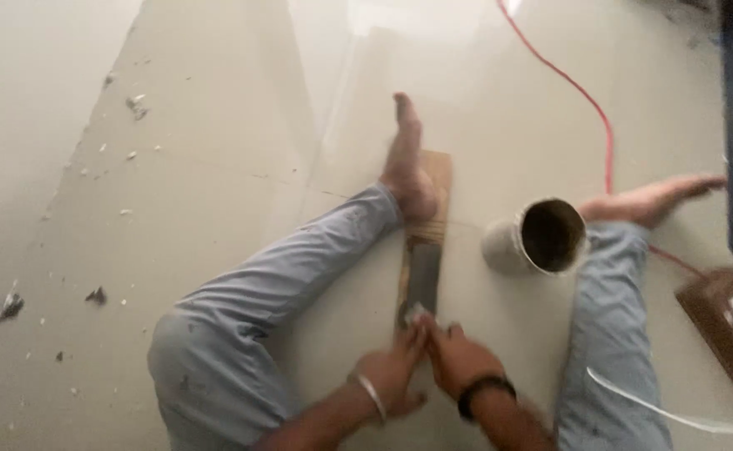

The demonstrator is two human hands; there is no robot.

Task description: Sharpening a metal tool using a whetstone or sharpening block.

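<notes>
Both hands (421, 367) grip small pale piece (415, 314) on wooden board (427, 250)

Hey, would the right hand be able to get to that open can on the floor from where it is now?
Probably yes. The right hand rests at the flat blade on the wooden board, and the can lies on its side just beyond, with bare floor between.
</notes>
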